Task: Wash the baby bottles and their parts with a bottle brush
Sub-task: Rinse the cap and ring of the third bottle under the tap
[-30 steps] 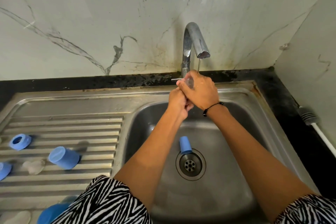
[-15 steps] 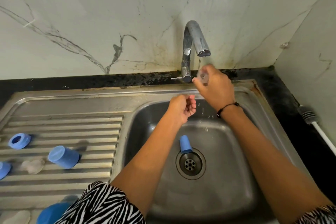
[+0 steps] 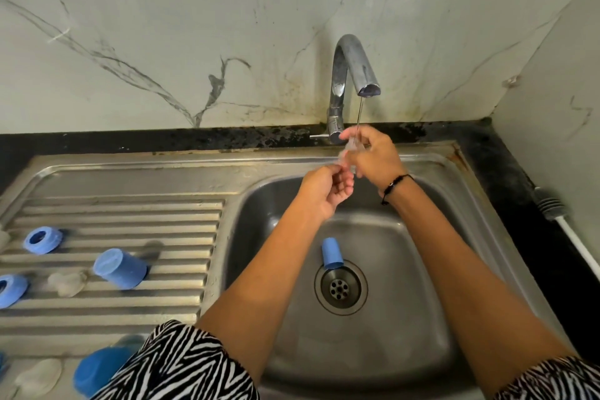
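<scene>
Home kitchen — steel sink (image 3: 383, 162), tap (image 3: 349, 71)

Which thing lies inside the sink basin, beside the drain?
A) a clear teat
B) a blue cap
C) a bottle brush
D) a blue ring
B: a small blue cap lies in the sink basin at the edge of the drain; the blue rings sit on the ribbed drainboard.
</scene>
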Demonstrator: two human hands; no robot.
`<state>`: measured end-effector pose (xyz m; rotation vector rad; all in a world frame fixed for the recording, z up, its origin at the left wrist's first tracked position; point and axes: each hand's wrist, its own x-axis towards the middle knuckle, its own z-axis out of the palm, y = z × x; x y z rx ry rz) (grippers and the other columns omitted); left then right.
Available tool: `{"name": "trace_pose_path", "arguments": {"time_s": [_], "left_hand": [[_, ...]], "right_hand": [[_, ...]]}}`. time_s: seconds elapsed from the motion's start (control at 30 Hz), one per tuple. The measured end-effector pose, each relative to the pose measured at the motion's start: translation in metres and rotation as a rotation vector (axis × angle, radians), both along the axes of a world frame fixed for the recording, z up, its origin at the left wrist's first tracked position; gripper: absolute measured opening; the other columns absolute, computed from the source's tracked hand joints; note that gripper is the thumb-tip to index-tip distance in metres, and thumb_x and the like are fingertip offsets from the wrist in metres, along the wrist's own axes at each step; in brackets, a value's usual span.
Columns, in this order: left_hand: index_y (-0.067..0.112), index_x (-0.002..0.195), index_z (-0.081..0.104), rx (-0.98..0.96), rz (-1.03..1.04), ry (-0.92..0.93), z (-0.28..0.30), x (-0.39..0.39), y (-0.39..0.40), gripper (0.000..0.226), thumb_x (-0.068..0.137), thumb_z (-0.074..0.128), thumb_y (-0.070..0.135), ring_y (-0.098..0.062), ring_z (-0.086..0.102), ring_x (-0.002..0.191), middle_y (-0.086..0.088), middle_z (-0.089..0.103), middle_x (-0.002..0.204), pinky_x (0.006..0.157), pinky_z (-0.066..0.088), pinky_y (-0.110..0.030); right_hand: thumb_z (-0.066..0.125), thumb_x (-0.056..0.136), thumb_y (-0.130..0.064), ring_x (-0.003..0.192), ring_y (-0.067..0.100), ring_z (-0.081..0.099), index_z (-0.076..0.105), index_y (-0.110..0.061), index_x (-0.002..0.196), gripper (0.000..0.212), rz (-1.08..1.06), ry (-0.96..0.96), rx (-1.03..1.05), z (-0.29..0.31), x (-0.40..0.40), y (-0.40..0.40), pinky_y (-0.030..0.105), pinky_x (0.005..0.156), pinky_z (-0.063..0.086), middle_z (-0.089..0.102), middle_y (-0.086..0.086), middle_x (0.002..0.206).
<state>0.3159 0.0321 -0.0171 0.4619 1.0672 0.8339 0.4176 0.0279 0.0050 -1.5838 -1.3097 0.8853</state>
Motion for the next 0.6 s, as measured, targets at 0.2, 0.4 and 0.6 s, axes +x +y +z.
{"name": "trace_pose_path", "arguments": {"time_s": [0.2, 0.4, 0.6], "left_hand": [[0.009, 0.083, 0.058, 0.186, 0.069, 0.054, 0.007, -0.001, 0.001, 0.019, 0.095, 0.046, 0.000, -0.005, 0.049, 0.041, 0.002, 0.057, 0.049, 0.042, 0.042, -0.016], [0.009, 0.083, 0.059, 0.207, 0.090, 0.079, 0.012, 0.001, -0.003, 0.020, 0.094, 0.045, 0.000, -0.007, 0.048, 0.045, -0.001, 0.055, 0.057, 0.044, 0.041, -0.018], [0.010, 0.092, 0.057, 0.127, 0.116, 0.049, 0.006, -0.003, -0.005, 0.017, 0.096, 0.043, 0.001, -0.011, 0.050, 0.052, -0.005, 0.053, 0.065, 0.048, 0.046, -0.019]], "right_hand": [[0.058, 0.092, -0.032, 0.038, 0.011, 0.037, 0.057, -0.012, 0.074, 0.027, -0.113, 0.433, -0.208, -0.004, -0.001, -0.008, 0.020, 0.036, 0.030, 0.048, 0.003, 0.054], [0.052, 0.093, -0.042, 0.035, 0.009, 0.028, 0.052, -0.012, 0.067, 0.040, -0.172, 0.581, -0.324, -0.006, -0.002, -0.007, 0.017, 0.036, 0.025, 0.037, -0.001, 0.047], [0.065, 0.077, 0.001, 0.070, 0.010, 0.052, 0.063, -0.012, 0.112, 0.037, -0.022, 0.106, -0.101, -0.004, -0.001, -0.007, 0.021, 0.059, 0.045, 0.056, -0.005, 0.083]]}}
